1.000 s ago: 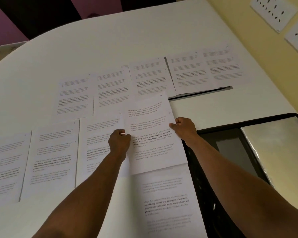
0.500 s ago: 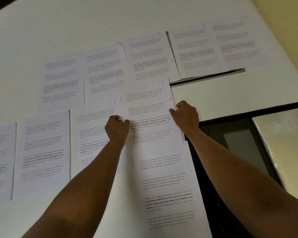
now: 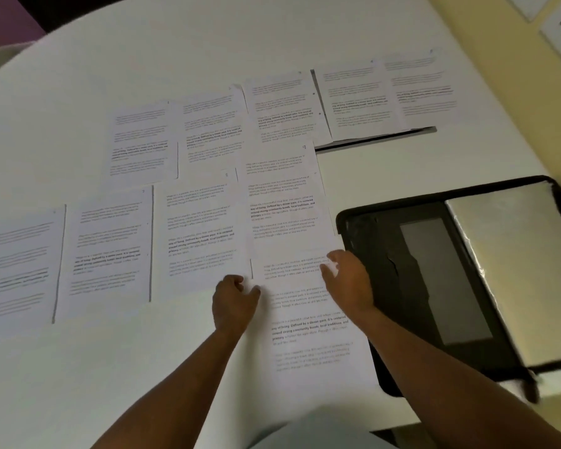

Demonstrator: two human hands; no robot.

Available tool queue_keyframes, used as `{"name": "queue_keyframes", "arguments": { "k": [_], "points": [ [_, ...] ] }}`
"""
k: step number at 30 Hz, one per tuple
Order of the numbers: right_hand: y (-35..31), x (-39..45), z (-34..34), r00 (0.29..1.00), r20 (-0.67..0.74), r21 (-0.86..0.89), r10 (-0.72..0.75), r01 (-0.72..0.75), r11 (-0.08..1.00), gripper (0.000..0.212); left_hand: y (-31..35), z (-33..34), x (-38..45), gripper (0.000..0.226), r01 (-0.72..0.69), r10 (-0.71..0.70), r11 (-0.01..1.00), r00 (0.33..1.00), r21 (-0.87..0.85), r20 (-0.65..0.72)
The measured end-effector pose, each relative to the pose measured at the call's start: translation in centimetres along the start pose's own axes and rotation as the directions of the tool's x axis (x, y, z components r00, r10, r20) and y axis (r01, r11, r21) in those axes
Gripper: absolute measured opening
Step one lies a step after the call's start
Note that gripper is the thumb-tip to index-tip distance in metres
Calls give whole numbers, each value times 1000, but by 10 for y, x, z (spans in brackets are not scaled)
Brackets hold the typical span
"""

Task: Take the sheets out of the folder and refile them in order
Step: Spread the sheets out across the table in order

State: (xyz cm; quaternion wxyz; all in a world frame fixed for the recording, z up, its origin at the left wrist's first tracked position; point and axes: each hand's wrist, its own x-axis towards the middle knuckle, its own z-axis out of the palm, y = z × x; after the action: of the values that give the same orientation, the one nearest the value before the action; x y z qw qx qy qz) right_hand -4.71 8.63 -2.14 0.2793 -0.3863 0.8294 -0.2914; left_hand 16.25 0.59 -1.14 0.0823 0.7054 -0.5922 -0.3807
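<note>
I see the sheets (image 3: 204, 222) out in two rows on the table (image 3: 78, 367), the folder (image 3: 434, 286) open beside them; refiling isn't begun. My left hand (image 3: 234, 301) and right hand (image 3: 347, 280), fingers curled, touch the nearest sheet (image 3: 308, 335); grip unclear.

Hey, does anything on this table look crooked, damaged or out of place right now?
Nothing is damaged or spilled. The sheets in the far row overlap and sit tilted, and two of them lie on a dark board. The nearest sheet overlaps the open folder's edge.
</note>
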Motion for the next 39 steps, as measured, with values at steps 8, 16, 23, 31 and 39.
{"name": "queue_keyframes", "arguments": {
  "k": [8, 16, 23, 31, 39],
  "points": [
    [27, -88, 23, 991, 94, -373, -96, 124, 920, 54, -23, 29, -60, 80, 95, -102, 993, 990, 68, 94],
    [31, -117, 28, 986, 134, -423, -96, 145, 894, 62, -28, 36, -87, 82, 188, -194, 980, 976, 68, 98],
    [34, -117, 26, 989, 132, -435, -72, 123, 892, 64, -35, 27, -91, 26, 180, -175, 982, 981, -49, 88],
    [30, -132, 25, 995, 94, -316, 46, -14, 949, 85, -52, 5, -99, 9, 129, -105, 977, 984, -173, 141],
    [6, -130, 16, 939, -37, 238, 342, -325, 916, 55, -67, -23, -92, 11, 204, -124, 897, 968, -392, 219]
  ]
}}
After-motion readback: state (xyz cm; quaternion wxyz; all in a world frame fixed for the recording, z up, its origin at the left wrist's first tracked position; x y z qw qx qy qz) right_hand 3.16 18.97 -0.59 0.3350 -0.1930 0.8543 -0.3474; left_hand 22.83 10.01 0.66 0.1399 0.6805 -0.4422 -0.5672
